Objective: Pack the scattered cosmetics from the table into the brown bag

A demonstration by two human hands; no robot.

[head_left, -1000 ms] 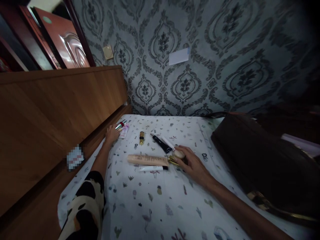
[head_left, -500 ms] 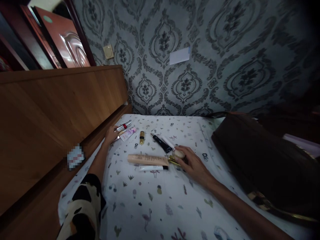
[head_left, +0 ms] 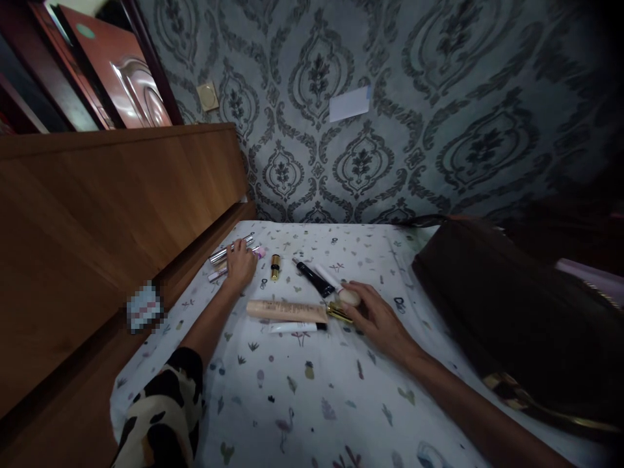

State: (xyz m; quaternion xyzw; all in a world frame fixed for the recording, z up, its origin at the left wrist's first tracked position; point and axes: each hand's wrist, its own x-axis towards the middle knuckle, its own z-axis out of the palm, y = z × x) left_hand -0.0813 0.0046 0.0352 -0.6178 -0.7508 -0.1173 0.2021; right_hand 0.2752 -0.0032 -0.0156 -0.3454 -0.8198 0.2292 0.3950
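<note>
Head: silver tube (head_left: 221, 255) under left hand (head_left: 240, 265)

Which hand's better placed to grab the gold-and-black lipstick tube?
Likely the left hand: it's close beside the lipstick tube. The right hand is farther off, beyond the black squeeze tube.

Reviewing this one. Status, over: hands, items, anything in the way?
Left hand over a slim silver tube; right hand at a cream rounded item, grips unclear. Black tube between the hands. Dark bag to the right, apart from both hands.
</note>
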